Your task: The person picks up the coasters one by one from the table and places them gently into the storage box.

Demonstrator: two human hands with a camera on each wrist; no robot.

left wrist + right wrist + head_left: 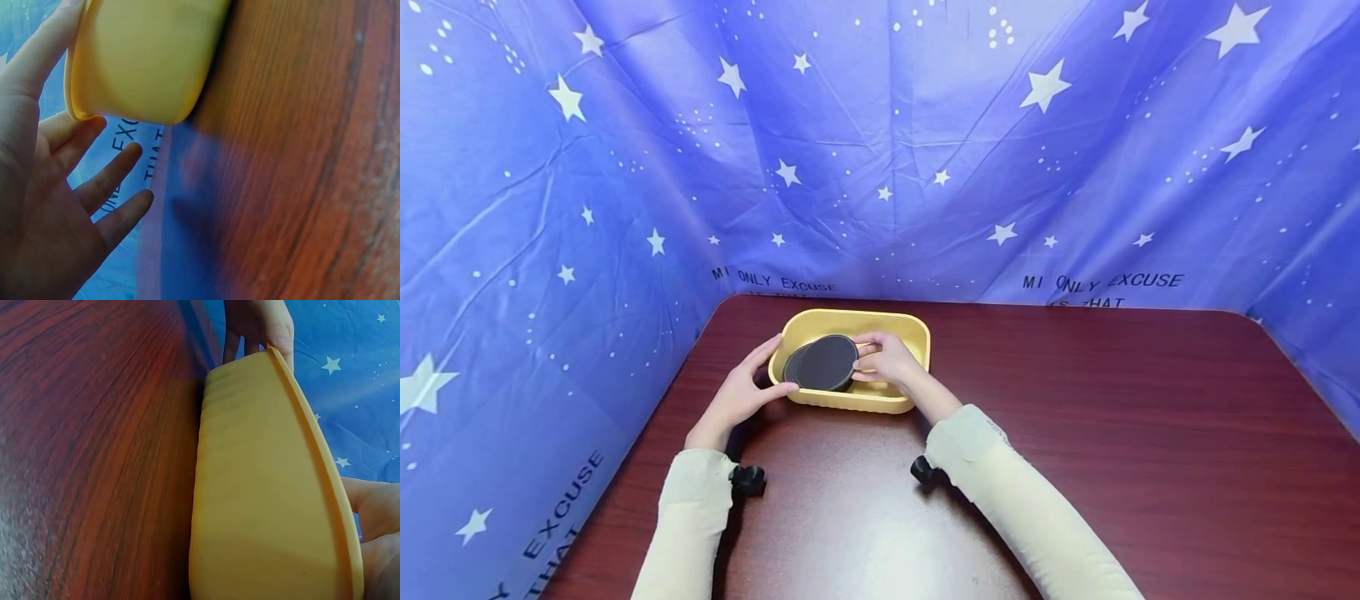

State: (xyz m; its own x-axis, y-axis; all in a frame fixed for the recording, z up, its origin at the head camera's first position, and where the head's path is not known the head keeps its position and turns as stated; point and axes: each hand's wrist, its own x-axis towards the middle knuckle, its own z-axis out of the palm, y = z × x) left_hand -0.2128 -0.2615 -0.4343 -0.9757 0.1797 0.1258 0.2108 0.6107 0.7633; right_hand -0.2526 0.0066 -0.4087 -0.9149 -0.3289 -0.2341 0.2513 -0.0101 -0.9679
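A yellow plastic basin (pixel 865 402) stands on the table in the head view. Inside it, toward its left end, black round coasters (pixel 826 364) with a stitched-looking edge overlap, the top one tilted. My left hand (pixel 741 396) holds the basin's left corner, with the thumb on the front rim and the index finger at the left rim. In the left wrist view that hand's other fingers (pixel 128 215) spread free of the basin. Reaching over the front rim, my right hand (pixel 887 358) pinches the right edge of the coasters. The basin wall (pixel 262 475) hides its fingertips in the right wrist view.
The dark red-brown wooden table (pixel 1075 433) extends to the right and in front of the basin. A blue curtain (pixel 887 150) with white stars hangs behind and along the sides. Black wrist mounts (pixel 748 480) sit at both light sleeves.
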